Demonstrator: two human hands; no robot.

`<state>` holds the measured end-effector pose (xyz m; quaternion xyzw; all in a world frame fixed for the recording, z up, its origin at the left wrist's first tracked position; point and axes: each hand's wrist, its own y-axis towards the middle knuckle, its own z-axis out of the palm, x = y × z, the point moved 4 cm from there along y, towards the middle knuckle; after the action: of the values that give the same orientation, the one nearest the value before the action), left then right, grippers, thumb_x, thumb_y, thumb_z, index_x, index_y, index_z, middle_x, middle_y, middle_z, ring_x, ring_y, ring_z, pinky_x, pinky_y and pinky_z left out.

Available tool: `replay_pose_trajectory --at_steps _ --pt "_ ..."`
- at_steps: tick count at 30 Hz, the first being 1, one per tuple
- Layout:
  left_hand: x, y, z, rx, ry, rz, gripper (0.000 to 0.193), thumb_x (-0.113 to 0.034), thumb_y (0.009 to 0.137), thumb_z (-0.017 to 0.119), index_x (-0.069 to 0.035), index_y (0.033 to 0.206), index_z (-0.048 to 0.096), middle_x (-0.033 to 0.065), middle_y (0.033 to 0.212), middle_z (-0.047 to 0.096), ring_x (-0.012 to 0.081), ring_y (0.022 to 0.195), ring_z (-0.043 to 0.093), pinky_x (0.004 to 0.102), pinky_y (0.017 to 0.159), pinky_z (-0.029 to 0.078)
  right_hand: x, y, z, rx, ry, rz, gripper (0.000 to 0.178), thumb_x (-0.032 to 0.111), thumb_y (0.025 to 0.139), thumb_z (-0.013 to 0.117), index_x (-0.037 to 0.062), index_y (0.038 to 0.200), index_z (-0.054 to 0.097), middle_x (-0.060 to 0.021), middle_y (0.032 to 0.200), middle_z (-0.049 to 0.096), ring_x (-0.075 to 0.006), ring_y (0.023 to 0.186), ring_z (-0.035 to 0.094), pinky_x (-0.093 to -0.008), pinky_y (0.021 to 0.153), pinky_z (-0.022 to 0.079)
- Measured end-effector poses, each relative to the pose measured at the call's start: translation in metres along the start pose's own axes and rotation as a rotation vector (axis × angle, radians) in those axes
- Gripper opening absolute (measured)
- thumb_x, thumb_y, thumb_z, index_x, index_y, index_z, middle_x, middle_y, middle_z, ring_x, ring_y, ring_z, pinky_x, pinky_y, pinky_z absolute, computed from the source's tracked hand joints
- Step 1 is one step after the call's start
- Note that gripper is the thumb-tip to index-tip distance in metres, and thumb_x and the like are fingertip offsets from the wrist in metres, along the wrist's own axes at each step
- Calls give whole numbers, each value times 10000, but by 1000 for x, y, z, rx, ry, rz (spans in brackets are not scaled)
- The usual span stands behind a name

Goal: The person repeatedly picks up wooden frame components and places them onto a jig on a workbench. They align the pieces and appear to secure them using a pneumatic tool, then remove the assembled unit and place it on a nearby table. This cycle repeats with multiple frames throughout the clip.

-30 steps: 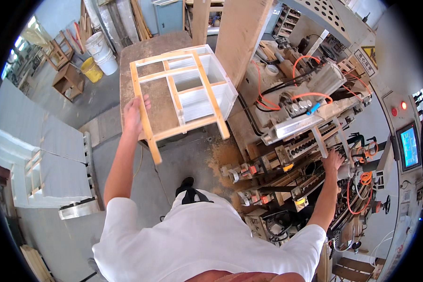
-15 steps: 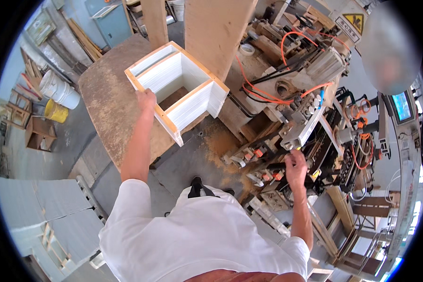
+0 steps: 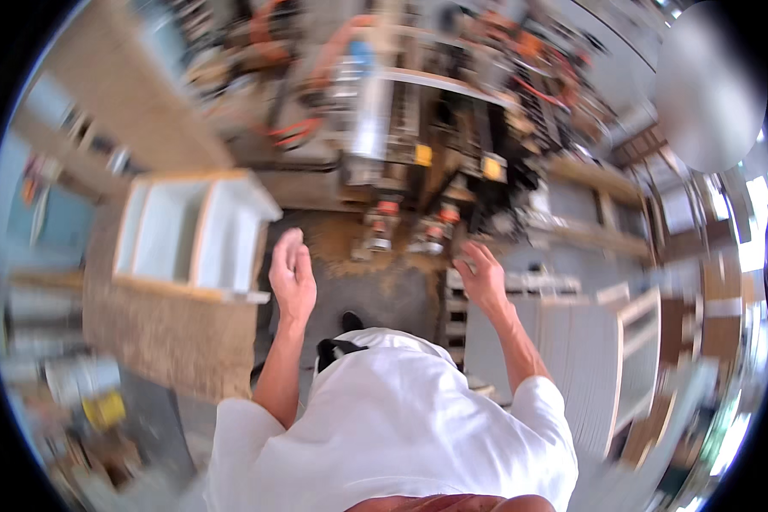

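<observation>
My left hand (image 3: 292, 273) hangs in the air with fingers loosely apart, empty, just right of a white open cabinet box (image 3: 192, 235) with bare wood edges that lies on a chipboard table (image 3: 166, 333). My right hand (image 3: 480, 275) is open too, holding nothing, raised above the near end of a stack of white panels (image 3: 563, 358) and in front of the big woodworking machine (image 3: 418, 128). The picture is blurred by motion.
Sawdust covers the floor (image 3: 375, 273) between table and machine. White framed panels (image 3: 636, 341) stand to the right. A yellow container (image 3: 102, 410) and clutter lie at the lower left. My dark shoe (image 3: 350, 322) shows below the hands.
My view has swung right. My left hand let go of the cabinet box and pulled back. My right hand left the machine and moved over the white panels.
</observation>
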<state>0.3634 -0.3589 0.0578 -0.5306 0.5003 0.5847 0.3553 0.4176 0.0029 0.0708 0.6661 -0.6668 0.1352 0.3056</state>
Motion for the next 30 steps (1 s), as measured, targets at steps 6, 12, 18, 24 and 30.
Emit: replay_pose_trajectory --at_steps 6,12,18,24,30 --pt "54 -96 153 741 -9 -312 314 -122 954 594 19 1234 579 114 1138 670 157 1032 632 279 902 494 -27 -88 -180 -509 -424 57 400 100 750 755 49 1128 636 -150 1207 612 -354 1121 569 -450 967 458" --pt "57 -167 228 1014 -5 -350 292 -109 943 606 21 1203 590 114 1097 673 183 1037 642 301 919 501 -78 -241 -293 -572 -925 651 482 197 827 747 2 1233 577 -175 1332 549 -375 1266 478 -464 1063 368" --pt "-1 -222 286 1243 80 -236 326 -223 951 631 11 1178 612 84 1069 678 167 1005 641 305 889 509 -86 -296 -295 -626 -692 619 345 122 832 727 3 1137 618 -147 1233 622 -339 1196 544 -390 960 465" --pt "-69 -265 347 1451 -390 -530 513 -341 968 613 43 1294 522 132 1201 641 212 1113 619 360 974 492 -61 -230 -273 -570 -658 356 316 63 760 740 -10 1040 615 -157 1208 613 -366 1183 538 -447 982 440" --pt "-140 -232 372 1165 -1058 -1020 466 -389 981 566 -38 1286 538 113 1203 641 266 1119 625 470 958 512 -44 -166 -225 -412 -425 176 393 58 697 760 34 1064 622 -111 1207 625 -329 1013 617 -418 846 488"
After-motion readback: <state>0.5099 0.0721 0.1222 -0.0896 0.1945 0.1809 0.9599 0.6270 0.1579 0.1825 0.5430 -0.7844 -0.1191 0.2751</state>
